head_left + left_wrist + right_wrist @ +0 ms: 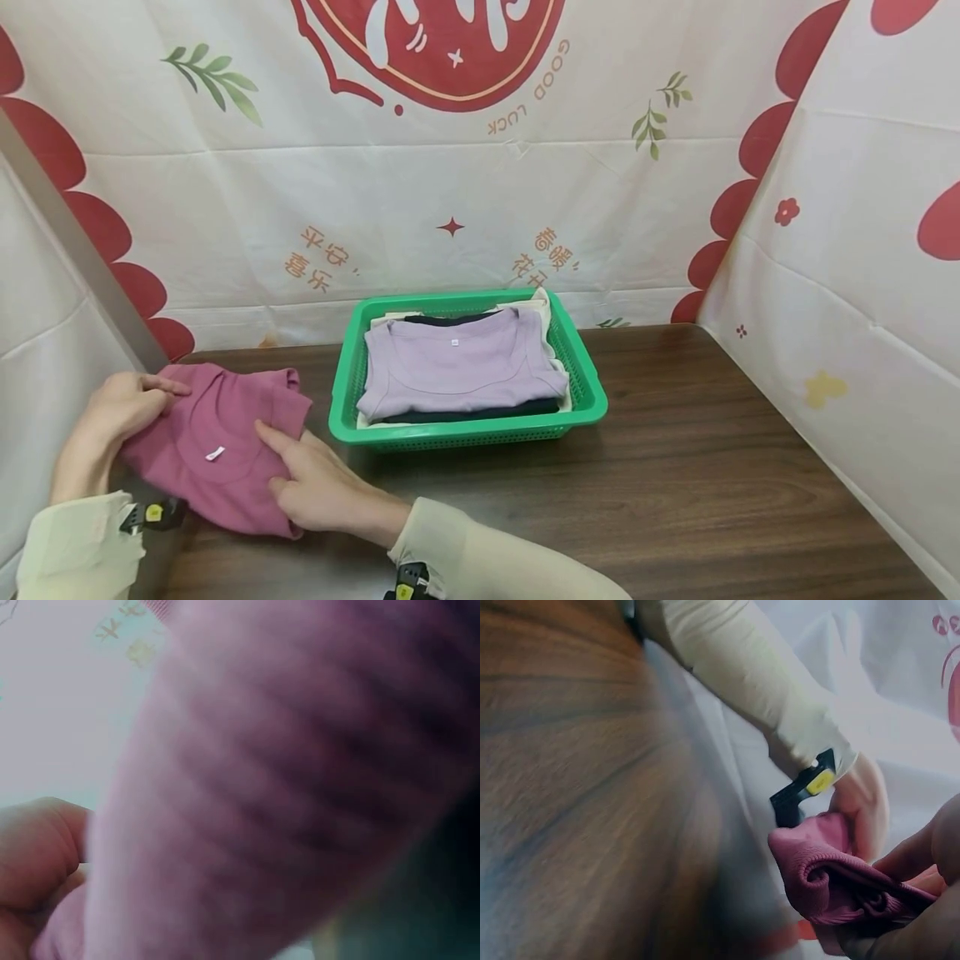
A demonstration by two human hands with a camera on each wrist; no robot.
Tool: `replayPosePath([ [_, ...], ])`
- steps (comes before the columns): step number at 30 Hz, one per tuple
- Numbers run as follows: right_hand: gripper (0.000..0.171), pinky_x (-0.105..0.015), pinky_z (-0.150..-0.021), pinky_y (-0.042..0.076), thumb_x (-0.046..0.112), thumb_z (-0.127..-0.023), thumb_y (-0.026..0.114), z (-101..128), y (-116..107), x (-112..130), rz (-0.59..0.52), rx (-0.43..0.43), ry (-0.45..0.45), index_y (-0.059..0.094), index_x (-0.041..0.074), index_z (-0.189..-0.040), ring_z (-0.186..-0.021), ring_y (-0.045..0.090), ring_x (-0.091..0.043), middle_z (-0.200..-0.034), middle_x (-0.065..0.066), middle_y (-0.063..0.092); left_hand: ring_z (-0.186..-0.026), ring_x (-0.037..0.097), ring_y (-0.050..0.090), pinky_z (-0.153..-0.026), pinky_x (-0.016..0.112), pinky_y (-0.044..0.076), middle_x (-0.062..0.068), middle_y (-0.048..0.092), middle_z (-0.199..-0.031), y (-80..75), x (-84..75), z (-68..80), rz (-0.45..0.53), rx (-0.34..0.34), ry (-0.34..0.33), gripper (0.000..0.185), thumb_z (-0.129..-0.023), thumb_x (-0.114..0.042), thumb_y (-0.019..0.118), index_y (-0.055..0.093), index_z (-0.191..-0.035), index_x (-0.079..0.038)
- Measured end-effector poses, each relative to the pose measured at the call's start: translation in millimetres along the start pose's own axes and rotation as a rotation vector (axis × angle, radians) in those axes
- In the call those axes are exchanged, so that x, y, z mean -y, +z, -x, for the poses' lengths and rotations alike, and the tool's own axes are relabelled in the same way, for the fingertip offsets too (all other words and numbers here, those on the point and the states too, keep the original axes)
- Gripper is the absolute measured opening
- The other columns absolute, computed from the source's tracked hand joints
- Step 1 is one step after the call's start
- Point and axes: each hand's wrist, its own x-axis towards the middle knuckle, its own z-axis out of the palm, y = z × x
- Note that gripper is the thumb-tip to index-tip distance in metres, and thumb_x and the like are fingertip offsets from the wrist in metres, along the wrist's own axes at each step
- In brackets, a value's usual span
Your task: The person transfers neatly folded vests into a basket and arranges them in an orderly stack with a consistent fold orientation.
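Note:
A folded magenta garment (pixel 213 446) with a small white label lies at the left of the wooden table (pixel 675 467). My left hand (pixel 138 402) grips its far left edge, fingers laid over the top. My right hand (pixel 300 475) holds its right side, index finger stretched across the cloth. In the right wrist view the garment's rolled edge (pixel 832 881) sits bunched between my right fingers (pixel 922 855), with my left hand (pixel 862 802) behind it. The left wrist view is filled by blurred magenta cloth (pixel 300 787) with part of my left hand (pixel 34 859) at the lower left.
A green plastic basket (pixel 465 429) stands mid-table just right of the garment. It holds a stack of folded clothes with a lilac shirt (pixel 457 362) on top. Printed cloth walls (pixel 847 275) close in the back and both sides.

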Motion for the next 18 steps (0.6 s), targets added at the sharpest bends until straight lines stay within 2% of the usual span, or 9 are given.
replayPosePath([
  [3,0.070,-0.011,-0.100,0.041,0.013,-0.097,0.058,1,-9,7,-0.017,-0.013,-0.014,0.034,0.019,-0.162,-0.127,0.043,0.003,-0.164,0.001,0.038,-0.108,0.058,0.055,-0.073,0.035,0.040,0.048,0.049,-0.135,-1.7,-5.3,0.8,-0.019,-0.032,0.016,0.036,-0.092,-0.013,0.056,0.074,-0.119,0.002],
  [7,0.068,-0.014,-0.099,0.042,0.016,-0.096,0.059,1,-24,13,-0.064,-0.048,-0.001,0.038,0.020,-0.161,-0.122,0.044,0.002,-0.162,0.000,0.041,-0.110,0.060,0.053,-0.073,0.037,0.040,0.046,0.049,-0.136,-5.4,-15.7,2.4,-0.037,-0.065,0.025,0.037,-0.095,-0.015,0.052,0.074,-0.121,0.000],
  [9,0.068,-0.015,-0.091,0.047,0.017,-0.094,0.061,0,-32,14,-0.118,-0.069,0.029,0.041,0.021,-0.160,-0.103,0.054,0.002,-0.146,0.002,0.056,-0.109,0.058,0.053,-0.073,0.037,0.039,0.046,0.050,-0.137,-7.0,-21.0,3.9,-0.034,-0.079,0.027,0.038,-0.096,-0.015,0.052,0.073,-0.122,0.000],
  [13,0.066,-0.015,-0.083,0.046,0.022,-0.092,0.066,-1,-45,15,-0.200,-0.134,0.075,0.049,0.021,-0.155,-0.087,0.053,0.000,-0.130,0.002,0.065,-0.110,0.056,0.053,-0.074,0.036,0.038,0.044,0.052,-0.135,-9.0,-30.3,6.7,-0.024,-0.111,0.047,0.038,-0.096,-0.014,0.051,0.072,-0.124,0.001],
  [14,0.065,-0.015,-0.081,0.046,0.023,-0.091,0.066,-1,-48,15,-0.219,-0.145,0.085,0.050,0.020,-0.154,-0.085,0.054,-0.002,-0.124,0.002,0.066,-0.110,0.055,0.053,-0.074,0.036,0.037,0.044,0.052,-0.135,-9.3,-32.4,7.2,-0.019,-0.118,0.054,0.037,-0.096,-0.014,0.052,0.072,-0.124,0.001],
  [15,0.064,-0.014,-0.086,0.045,0.025,-0.091,0.067,-1,-51,15,-0.229,-0.158,0.090,0.051,0.019,-0.153,-0.093,0.054,-0.001,-0.131,0.003,0.064,-0.112,0.056,0.053,-0.075,0.037,0.038,0.044,0.053,-0.134,-9.5,-34.4,7.7,-0.012,-0.128,0.065,0.037,-0.096,-0.014,0.053,0.072,-0.124,0.000],
  [16,0.063,-0.015,-0.086,0.045,0.025,-0.092,0.067,-1,-54,16,-0.245,-0.163,0.098,0.052,0.019,-0.153,-0.097,0.053,-0.001,-0.130,0.004,0.065,-0.113,0.056,0.054,-0.075,0.037,0.038,0.044,0.054,-0.134,-9.7,-36.5,8.2,-0.003,-0.137,0.075,0.036,-0.096,-0.013,0.053,0.072,-0.124,0.000],
  [17,0.063,-0.015,-0.086,0.045,0.024,-0.092,0.068,-1,-57,16,-0.261,-0.168,0.107,0.053,0.018,-0.152,-0.097,0.053,-0.001,-0.127,0.003,0.065,-0.114,0.056,0.053,-0.076,0.036,0.038,0.044,0.054,-0.133,-10.0,-38.7,8.6,0.006,-0.145,0.084,0.036,-0.096,-0.013,0.054,0.073,-0.124,0.000],
  [18,0.062,-0.015,-0.083,0.046,0.023,-0.092,0.067,-1,-61,16,-0.280,-0.172,0.115,0.053,0.018,-0.152,-0.090,0.054,-0.003,-0.122,0.002,0.065,-0.115,0.055,0.053,-0.076,0.036,0.037,0.044,0.054,-0.133,-10.5,-41.2,9.0,0.018,-0.151,0.092,0.036,-0.096,-0.013,0.055,0.073,-0.124,0.000],
])
